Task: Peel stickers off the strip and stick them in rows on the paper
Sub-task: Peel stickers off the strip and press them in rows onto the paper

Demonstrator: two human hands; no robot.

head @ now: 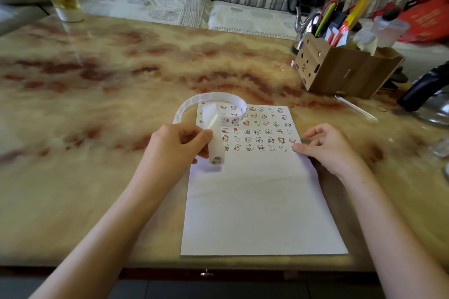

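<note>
Strip (211, 114) pinched in left hand (176, 147) grip, centre frame; next sticker (216, 160) seen at lower strip end, just below fingers. Right hand (325, 144) grip loosely curled, nothing pinched; fingertips pressed at right edge of paper (257, 204), by end of lowest row. Six sticker rows (257, 128) filled across upper paper; lower half blank. Task judged roughly half done. Paper laid on tabletop (97, 104).

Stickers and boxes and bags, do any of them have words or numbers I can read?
None can be read.
Stickers on the paper: little cartoon pictures, no letters clear enough to see.
Sticker strip in the left hand: pictures only.
Wooden pen box: cut-out shapes and a small mark, too blurred to read.
Red bag: faint print, too blurred to read.
</note>
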